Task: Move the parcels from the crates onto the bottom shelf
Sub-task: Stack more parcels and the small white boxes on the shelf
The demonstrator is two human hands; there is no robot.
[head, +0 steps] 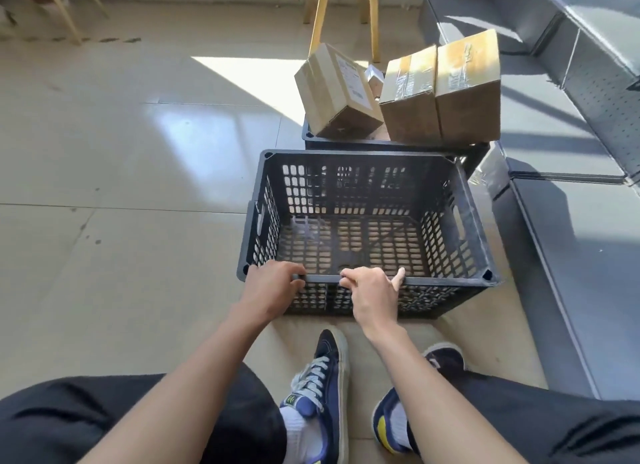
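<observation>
Both hands, left [273, 283] & right [372, 290], grip near crate [450, 280] rim. Far crate [381, 144]: 3 cardboard parcels [440, 92], likely stiff, lightish; hold opp. sides.

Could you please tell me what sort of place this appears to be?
Probably a stockroom or parcel-sorting area: taped cardboard parcels fill a far crate, and grey metal shelving lines the tiled floor.

Open tiled floor [121, 186] lies left of the near crate [367, 221], whose perforated interior holds no parcels. Directly behind it, a second crate [311, 141] carries three cardboard parcels [440, 92] standing above its rim. Grey shelving [571, 221] crowds the right side, leaving only a narrow gap beside the near crate. Yellow legs [320, 16] stand beyond.
</observation>
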